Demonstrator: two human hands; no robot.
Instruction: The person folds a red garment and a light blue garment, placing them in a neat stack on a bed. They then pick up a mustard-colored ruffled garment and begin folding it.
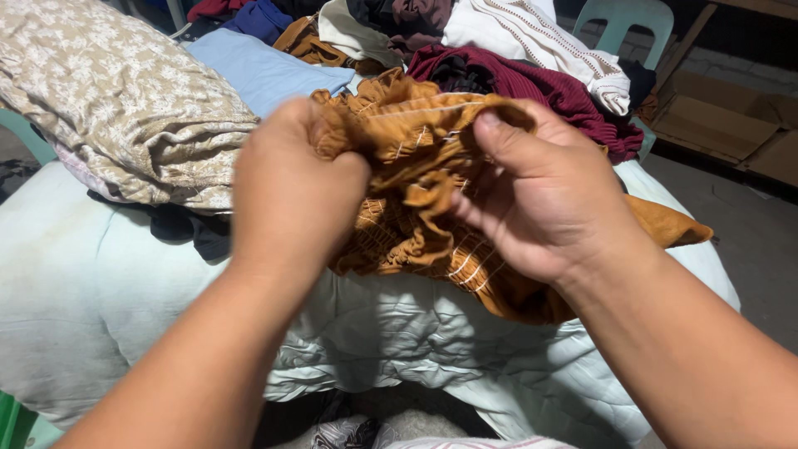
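Observation:
My left hand and my right hand both grip a mustard-brown garment with thin white stripes. The cloth is bunched up between them, held just above a pale mint quilted cover. My left fist closes on the garment's left edge. The right thumb presses on its upper fold, and the fingers are curled under the cloth. Part of the garment trails off to the right behind my right wrist.
A folded beige floral blanket lies at the left, a light blue cloth beside it. Behind are a maroon ribbed garment, a white embroidered garment and more piled clothes. A pale green plastic chair and cardboard boxes stand at the right.

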